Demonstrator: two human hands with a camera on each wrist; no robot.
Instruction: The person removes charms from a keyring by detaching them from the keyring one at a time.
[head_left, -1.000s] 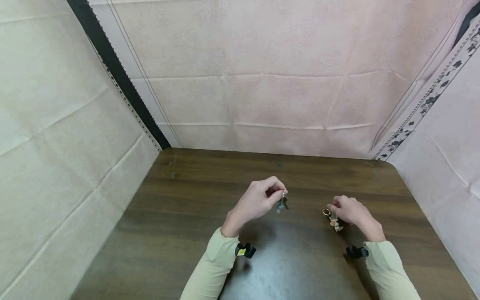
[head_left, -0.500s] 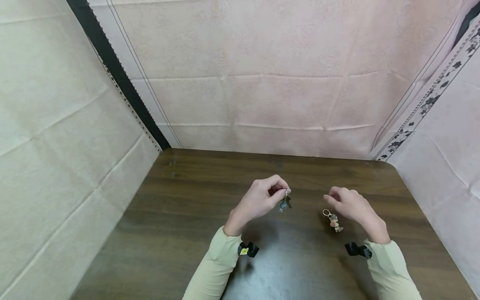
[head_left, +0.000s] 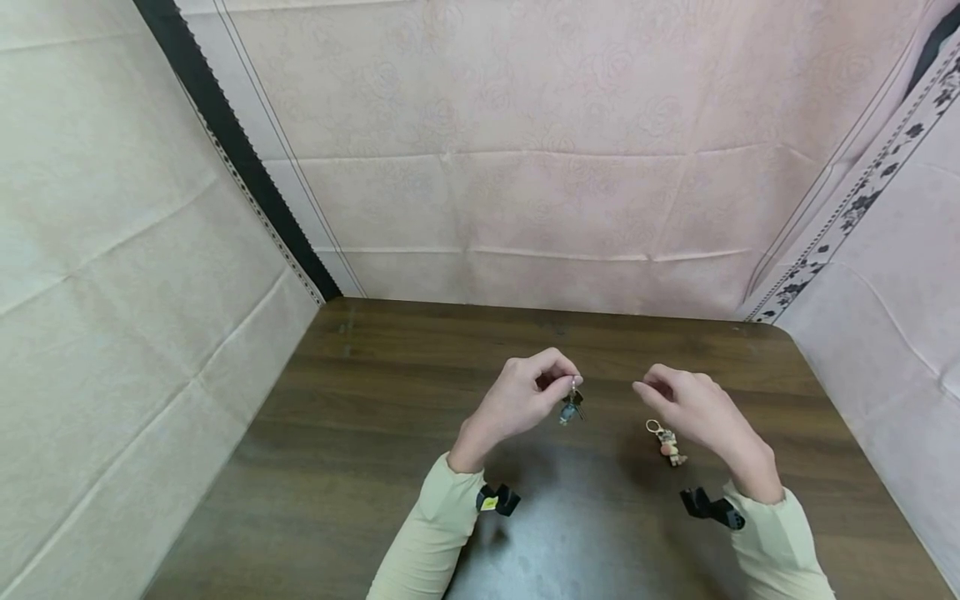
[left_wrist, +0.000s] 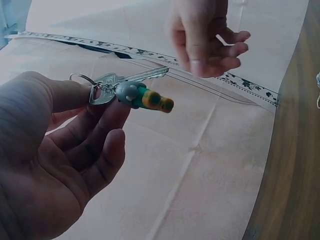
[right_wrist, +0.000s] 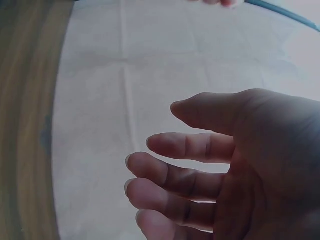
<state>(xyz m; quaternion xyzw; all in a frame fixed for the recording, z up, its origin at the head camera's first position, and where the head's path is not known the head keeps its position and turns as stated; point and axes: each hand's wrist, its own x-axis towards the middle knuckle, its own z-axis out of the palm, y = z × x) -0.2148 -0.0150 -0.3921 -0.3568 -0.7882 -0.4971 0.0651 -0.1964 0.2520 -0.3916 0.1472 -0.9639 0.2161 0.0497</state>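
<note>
My left hand (head_left: 517, 396) pinches a keyring (left_wrist: 82, 76) between thumb and forefinger, held up off the table. From it hang a silver key (left_wrist: 147, 74) and a small figurine charm (left_wrist: 131, 95), grey and green with yellow feet in the left wrist view. In the head view that charm looks bluish. To the right, my right hand (head_left: 703, 412) hovers with relaxed, slightly bent fingers and nothing in its grasp, as the right wrist view shows. Just below it, a second keychain (head_left: 669, 450) with a pale figurine and a ring lies on the table.
A dark brown wooden table (head_left: 360, 450) spans the lower part of the head view. Pale cloth (head_left: 525, 200) hangs behind its far edge and along both sides. Black cameras (head_left: 498, 500) are strapped to both wrists.
My right hand has let go of the pale figurine keychain, rising and moving a little left from it. My left hand has shifted slightly right, still pinching the keyring; its key has swung.
</note>
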